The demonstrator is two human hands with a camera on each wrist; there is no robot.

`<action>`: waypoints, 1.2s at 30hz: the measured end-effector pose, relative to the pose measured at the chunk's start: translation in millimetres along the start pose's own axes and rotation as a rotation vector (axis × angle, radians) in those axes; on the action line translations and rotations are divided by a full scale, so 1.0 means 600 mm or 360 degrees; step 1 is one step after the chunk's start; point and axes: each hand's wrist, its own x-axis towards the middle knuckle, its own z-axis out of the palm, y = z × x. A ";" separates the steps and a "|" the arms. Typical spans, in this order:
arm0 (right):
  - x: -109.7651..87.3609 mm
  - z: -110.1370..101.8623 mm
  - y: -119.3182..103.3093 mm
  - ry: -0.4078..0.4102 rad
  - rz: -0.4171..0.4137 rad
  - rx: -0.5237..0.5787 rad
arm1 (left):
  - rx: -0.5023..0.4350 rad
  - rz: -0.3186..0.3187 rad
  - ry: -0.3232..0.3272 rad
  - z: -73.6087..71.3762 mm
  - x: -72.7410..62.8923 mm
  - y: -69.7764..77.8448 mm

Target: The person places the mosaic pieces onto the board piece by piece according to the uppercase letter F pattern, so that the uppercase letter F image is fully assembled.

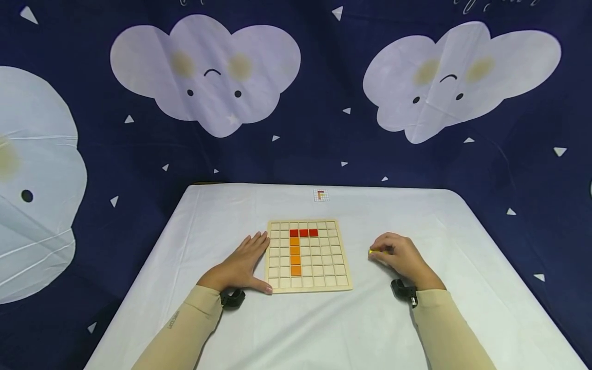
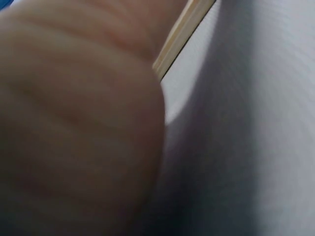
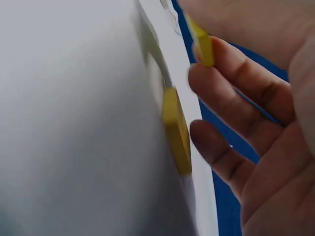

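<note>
A wooden grid board [image 1: 324, 282] lies flat on the white table. Three red square tiles [image 1: 303, 233] form a short row near its far side, and a column of several orange tiles [image 1: 295, 250] runs down from the row's left end. My left hand [image 1: 240, 264] rests at the board's left edge with its fingers stretched out and the thumb by the near left corner. To the right of the board, my right hand [image 1: 403, 258] pinches a yellow tile [image 3: 204, 48] between thumb and fingers. A second yellow tile [image 3: 177, 132] lies on the table under that hand.
A small printed card [image 1: 321, 195] with a coloured grid pattern lies at the table's far edge. Behind the table [image 1: 324, 334] hangs a dark blue cloth [image 1: 324, 144] with pale clouds. Each wrist carries a black camera [image 1: 404, 290].
</note>
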 end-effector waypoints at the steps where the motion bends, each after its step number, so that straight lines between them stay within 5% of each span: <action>1: 0.003 0.002 -0.004 0.0018 -0.0014 0.0003 | 0.0001 -0.0003 0.0002 0.000 -0.001 0.000; 27: 0.091 0.082 -0.091 -0.0128 -0.0195 0.0141 | -0.0005 0.0007 0.0013 -0.004 -0.009 0.002; 36: 0.122 0.107 -0.131 -0.0251 -0.0203 0.0001 | 0.0002 0.0018 0.0003 -0.004 -0.002 0.005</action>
